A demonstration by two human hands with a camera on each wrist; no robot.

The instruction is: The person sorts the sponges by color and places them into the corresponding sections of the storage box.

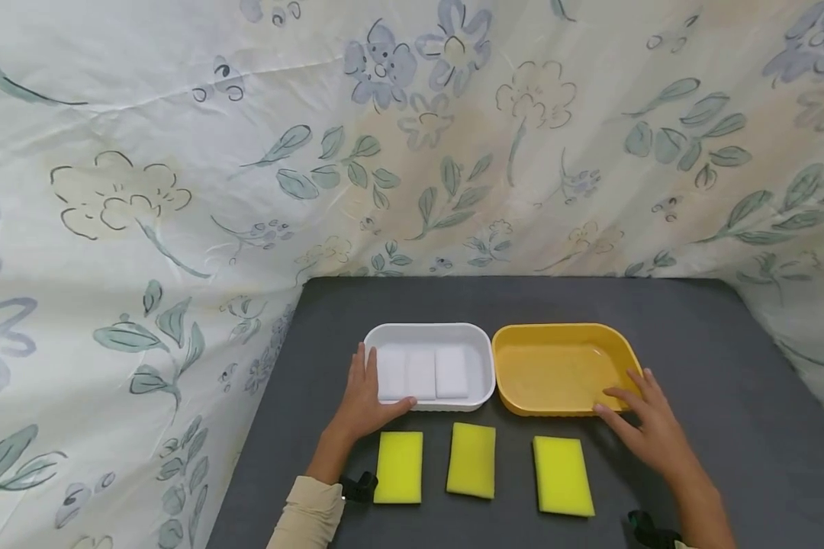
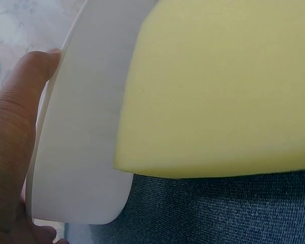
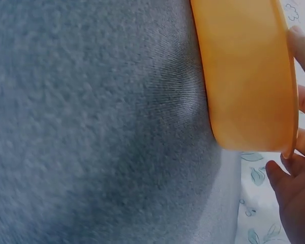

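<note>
My left hand (image 1: 366, 402) rests at the near left corner of a white tray (image 1: 481, 366), thumb on its front rim and fingers spread along its left side. Inside that tray lie three white rectangular pieces (image 1: 420, 374), side by side. At the near right corner of a yellow tray (image 1: 556, 374), my right hand (image 1: 648, 427) touches the rim with spread, slightly bent fingers. The left wrist view has the thumb (image 2: 33, 76) on the white rim, with a yellow sponge (image 2: 223, 91) close by. In the right wrist view, fingertips (image 3: 297, 35) meet the yellow tray's rim.
Three yellow sponges lie in a row in front of the trays: left (image 1: 400, 469), middle (image 1: 471, 461) and right (image 1: 564, 476). The trays stand side by side on a dark table (image 1: 522, 297). Floral cloth (image 1: 453, 152) hangs behind and beside it.
</note>
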